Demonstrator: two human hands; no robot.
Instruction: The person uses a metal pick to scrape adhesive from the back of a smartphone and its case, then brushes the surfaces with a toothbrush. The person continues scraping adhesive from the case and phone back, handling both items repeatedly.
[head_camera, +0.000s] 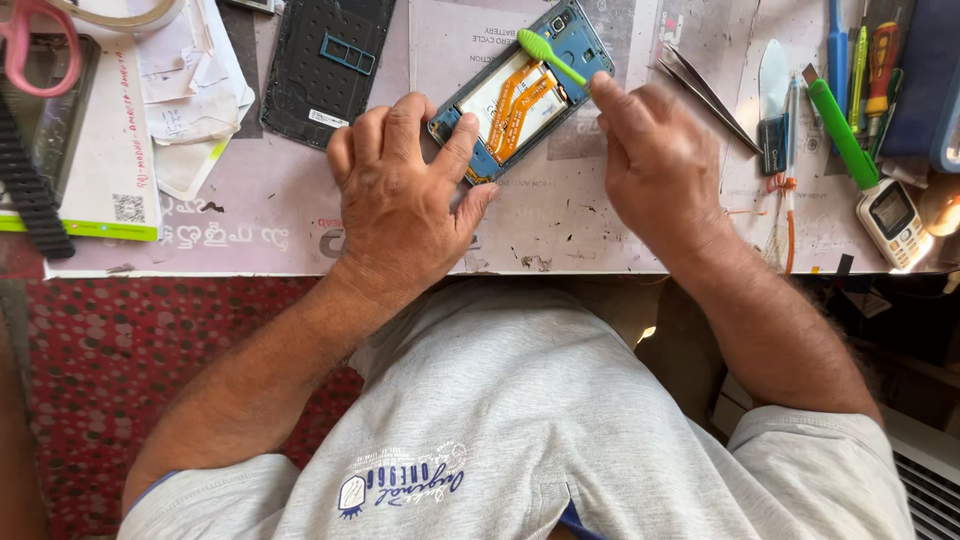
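Matt green plastic pry tool (549, 55); paper-covered table (560, 215).

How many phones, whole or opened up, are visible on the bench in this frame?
2. An opened blue phone under the left hand, with the right hand working a green tool on it; a small keypad phone at the right edge. Others may be hidden under clutter.

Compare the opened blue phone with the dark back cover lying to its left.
The opened phone shows a blue frame, pale battery and orange flex cables; the back cover is dark and nearly bare inside. The left hand grips the phone while the right hand works a green brush on it; the cover lies untouched. Both are phone-shaped, tilted on the worktable.
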